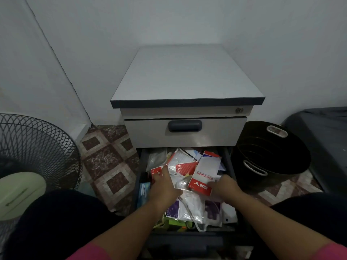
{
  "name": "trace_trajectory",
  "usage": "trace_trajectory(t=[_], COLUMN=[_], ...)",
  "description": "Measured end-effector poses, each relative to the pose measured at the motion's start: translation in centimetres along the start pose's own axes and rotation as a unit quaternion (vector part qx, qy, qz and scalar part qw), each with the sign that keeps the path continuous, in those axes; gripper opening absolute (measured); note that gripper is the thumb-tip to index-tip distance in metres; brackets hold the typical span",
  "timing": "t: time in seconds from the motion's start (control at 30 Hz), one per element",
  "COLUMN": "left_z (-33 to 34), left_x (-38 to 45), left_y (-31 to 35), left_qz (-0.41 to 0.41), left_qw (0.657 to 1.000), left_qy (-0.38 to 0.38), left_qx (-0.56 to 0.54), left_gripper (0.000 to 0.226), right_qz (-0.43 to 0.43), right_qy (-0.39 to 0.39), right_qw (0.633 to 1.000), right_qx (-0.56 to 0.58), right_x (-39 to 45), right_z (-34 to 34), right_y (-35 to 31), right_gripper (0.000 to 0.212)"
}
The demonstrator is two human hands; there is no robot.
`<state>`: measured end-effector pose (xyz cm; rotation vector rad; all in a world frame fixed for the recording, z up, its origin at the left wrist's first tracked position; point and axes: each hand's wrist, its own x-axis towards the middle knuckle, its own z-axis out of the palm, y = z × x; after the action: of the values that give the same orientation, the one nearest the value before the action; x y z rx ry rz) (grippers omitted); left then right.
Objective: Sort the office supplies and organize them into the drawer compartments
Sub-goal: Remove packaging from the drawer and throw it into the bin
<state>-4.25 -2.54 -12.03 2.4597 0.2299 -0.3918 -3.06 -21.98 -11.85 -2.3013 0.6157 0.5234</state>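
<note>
Inside open drawer (139, 177): left hand (164, 186), right hand (224, 186) among crinkly plastic packets (189, 205).

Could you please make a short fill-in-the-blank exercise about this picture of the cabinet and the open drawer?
1. Both hands reach into the open ____ drawer of the cabinet.
2. The red and white packet by the right hand bears the word ____.
3. The black basket stands to the ____ of the cabinet.
4. The drawer above, with the dark handle, is ____.

Missing words: bottom; STATIONERY; right; closed
</note>
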Motion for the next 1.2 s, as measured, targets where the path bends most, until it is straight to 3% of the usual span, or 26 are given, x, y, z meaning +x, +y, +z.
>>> trace_trajectory(t=[0.1,0.37,0.5,0.63,1.0,1.2], left_z=[-0.1,-0.9,-1.9,-2.8,-4.2,-3.2], left_x=[0.4,1.7,1.9,1.7,1.1,1.2], left_y=[0.2,0.0,0.0,0.1,2.1,5.8], left_qz=[-0.017,-0.12,-0.132,-0.13,-0.131,-0.129], left_qw=[0.997,0.962,0.949,0.938,0.883,0.878], left_qy=[-0.01,-0.068,-0.048,-0.046,-0.081,-0.089], left_qx=[-0.074,-0.234,-0.281,-0.318,-0.443,-0.452], left_gripper=[0.089,0.032,0.01,0.011,0.017,0.02], right_qz=[0.015,0.027,0.011,-0.01,0.028,0.07], right_qy=[-0.009,-0.038,0.0,0.005,-0.017,-0.025], right_qw=[0.997,0.972,0.988,0.995,0.992,0.991], right_qx=[0.076,0.229,0.155,0.096,0.119,0.115], right_x=[0.2,0.6,0.8,0.7,-2.7,-2.6], right_z=[0.1,-0.2,-1.4,-3.2,-11.0,-17.7], right_y=[0.3,0.3,0.0,-0.1,-1.7,0.0], right_gripper=[0.035,0.029,0.033,0.021,0.007,0.018])
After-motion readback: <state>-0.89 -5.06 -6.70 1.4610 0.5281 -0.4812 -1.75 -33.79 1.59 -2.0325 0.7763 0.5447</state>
